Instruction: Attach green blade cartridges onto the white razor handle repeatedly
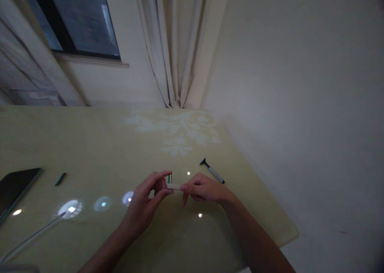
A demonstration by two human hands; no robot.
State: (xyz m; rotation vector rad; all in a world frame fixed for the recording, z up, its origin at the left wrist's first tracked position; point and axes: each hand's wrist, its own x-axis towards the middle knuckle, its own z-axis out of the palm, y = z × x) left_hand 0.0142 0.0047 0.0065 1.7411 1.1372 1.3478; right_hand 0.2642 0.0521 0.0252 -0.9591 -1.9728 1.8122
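The left hand (147, 201) is curling with thumb and index finger drawn nearly together, pinching a small green-edged razor head (169, 178) between their tips. The right hand (204, 188) is closing its thumb and bent fingers on the other end of a pale, slim, smooth-looking handle (176, 187). Head and handle are meeting above the table (114, 153), over its near half; whether they are locking or merely touching, I cannot tell.

Toward the table's slanting right edge, a razor (215, 174) is lying already whole, its dark green head sitting on a black neck and grey, rod-like grip. Toward the left edge, a narrow dark green bar (60, 179), perhaps a spare blade head, is lying loose and unattached, just beside a flat black slab (21, 185). A thin pale cable (33, 236) is running from the near left corner. The glossy, yellowish tabletop is reflecting lamps, and a white leafy scroll is decorating its far right corner.
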